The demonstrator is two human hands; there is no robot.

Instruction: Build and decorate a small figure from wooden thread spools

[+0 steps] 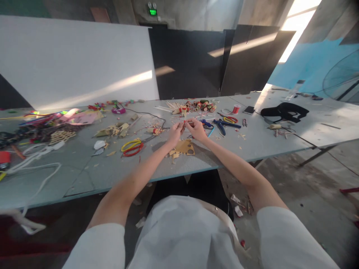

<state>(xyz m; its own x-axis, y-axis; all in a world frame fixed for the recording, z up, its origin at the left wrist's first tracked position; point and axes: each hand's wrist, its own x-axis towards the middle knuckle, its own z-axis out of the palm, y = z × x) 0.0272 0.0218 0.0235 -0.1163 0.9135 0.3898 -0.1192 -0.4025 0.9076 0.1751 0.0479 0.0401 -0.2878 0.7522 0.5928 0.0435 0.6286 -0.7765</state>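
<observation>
Both hands meet above the middle of the table, fingertips pinched together around a small red piece [184, 121], too small to make out in kind. My left hand [175, 133] closes on it from one side, my right hand [196, 129] from the other. Beneath them lies a thin wooden sheet with round cut-outs [185, 146]. Just beyond the fingers stands a short bamboo-coloured tube with red bands [184, 111]. Scissors with yellow and red handles [132, 147] rest left of my left hand. Blue-handled pliers [221, 126] lie right of my right hand.
Behind my hands are thin sticks [175, 105] and a pile of banded tubes [203, 106]. A red thread spool [236, 108], a phone [249, 110] and a black cap-like item [284, 112] lie to the right. Colourful craft material [56, 121] and white cable [42, 153] crowd the left.
</observation>
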